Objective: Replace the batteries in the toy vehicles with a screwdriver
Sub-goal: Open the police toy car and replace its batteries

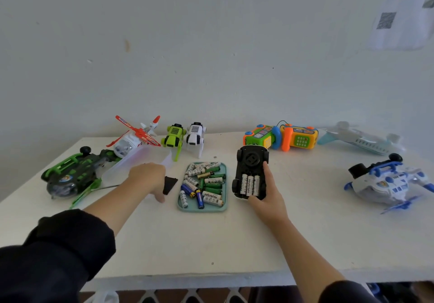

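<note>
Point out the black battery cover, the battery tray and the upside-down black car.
battery cover [169, 184], head view, on its flat dark face.
battery tray [225, 205], head view, on its teal right rim.
black car [251, 160], head view, on its underside hub.

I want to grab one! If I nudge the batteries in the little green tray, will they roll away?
Probably they'd roll a little: the batteries are smooth round cylinders lying loose. The tray has a raised rim, so they'd likely stay inside. Being piled together, they might bump and stop quickly.
</note>
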Available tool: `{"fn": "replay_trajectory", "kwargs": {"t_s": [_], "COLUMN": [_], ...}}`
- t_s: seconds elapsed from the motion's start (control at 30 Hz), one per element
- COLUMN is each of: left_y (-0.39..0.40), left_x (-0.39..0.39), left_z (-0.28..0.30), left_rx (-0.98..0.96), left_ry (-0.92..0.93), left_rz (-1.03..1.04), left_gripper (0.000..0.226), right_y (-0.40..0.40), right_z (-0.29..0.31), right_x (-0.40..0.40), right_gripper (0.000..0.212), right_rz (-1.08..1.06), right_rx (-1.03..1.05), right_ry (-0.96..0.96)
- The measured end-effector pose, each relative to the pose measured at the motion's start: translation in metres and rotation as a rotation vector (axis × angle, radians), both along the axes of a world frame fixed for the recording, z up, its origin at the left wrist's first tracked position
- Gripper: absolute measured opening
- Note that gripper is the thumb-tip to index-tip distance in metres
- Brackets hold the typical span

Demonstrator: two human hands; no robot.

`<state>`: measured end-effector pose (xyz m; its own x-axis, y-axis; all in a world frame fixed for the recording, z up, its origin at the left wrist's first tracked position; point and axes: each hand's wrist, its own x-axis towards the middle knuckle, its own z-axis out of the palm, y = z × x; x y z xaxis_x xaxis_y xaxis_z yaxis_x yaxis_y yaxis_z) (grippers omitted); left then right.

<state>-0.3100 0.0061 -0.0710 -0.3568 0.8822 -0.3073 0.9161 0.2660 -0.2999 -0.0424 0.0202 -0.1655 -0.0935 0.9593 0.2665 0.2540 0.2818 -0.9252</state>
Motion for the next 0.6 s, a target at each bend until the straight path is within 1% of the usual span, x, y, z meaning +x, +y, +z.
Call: {"fn": "replay_trajectory", "kwargs": {"t_s": [0.1, 0.23, 0.3, 0.37, 0.4, 0.5, 0.6], "left_y": [0.006, 0.007, 0.002, -0.003, -0.006, -0.003, 0.000], "left_x": [0.005, 0.014, 0.022, 0.035, 0.043, 0.063, 0.087], "left_z": [0.004, 0.005, 0.014, 0.026, 0.032, 0.040, 0.041], "left_rx": [-0.035, -0.074, -0.064, 0.011, 0.073, 0.342, 0.550], "left_ry": [-0.068, -0.036, -0.001, 0.021, -0.028, -0.316, -0.519], "left_rz": [0.037, 0.075, 0.050, -0.045, -0.099, -0.217, -0.344], "left_gripper": [0.037, 0.036, 0.030, 0.030, 0.033, 0.038, 0.040], "right_y": [-0.002, 0.001, 0.003, 0.004, 0.005, 0.006, 0.005], "right_z": [0.003, -0.001, -0.004, -0.004, -0.003, -0.003, -0.001], "right_x": [-0.001, -0.001, 0.000, 0.000, 0.000, 0.002, 0.003], "right_gripper": [0.087, 0.099, 0.100, 0.099, 0.098, 0.097, 0.097], "right_rz": [0.013, 0.021, 0.009, 0.004, 0.006, 0.005, -0.005], "right_rx": [0.004, 0.010, 0.016, 0.026, 0.025, 0.008, -0.006], "right_ry": [0.009, -0.038, -0.055, -0.069, -0.073, -0.063, -0.061]}}
